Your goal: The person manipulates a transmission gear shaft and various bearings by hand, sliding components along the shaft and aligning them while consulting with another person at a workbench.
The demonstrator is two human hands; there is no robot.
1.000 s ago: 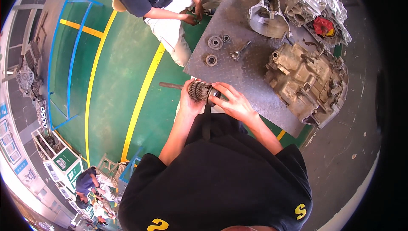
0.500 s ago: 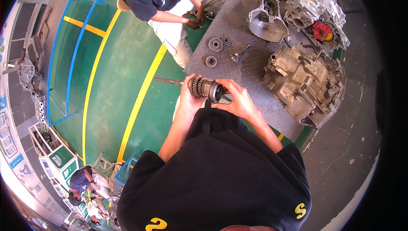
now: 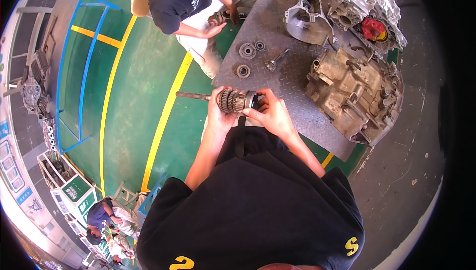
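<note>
A steel gear shaft (image 3: 233,101) lies sideways between my hands, its thin splined end pointing left and its stacked gears in the middle. My left hand (image 3: 218,112) is wrapped round it from below, at the geared part. Around the dark ring at the shaft's right end, the fingers and thumb of my right hand (image 3: 270,113) are closed. Part of that end is hidden behind the fingers. On the metal table beyond lie several loose gears, among them a larger gear (image 3: 247,51) and a gear nearer to me (image 3: 243,71). A short shaft with a gear head (image 3: 276,60) lies to their right.
The table (image 3: 302,96) has a patterned steel top. A large dirty gearbox housing (image 3: 357,94) stands on its right, with a bell-shaped housing (image 3: 308,24) and a silver gearbox (image 3: 364,12) farther back. A co-worker (image 3: 181,4) sits across at the far left side of the table.
My right hand's fingers have shifted on the shaft's right end, the thumb now lying along its near side. The co-worker has leaned toward the table, with the hands now apart.
</note>
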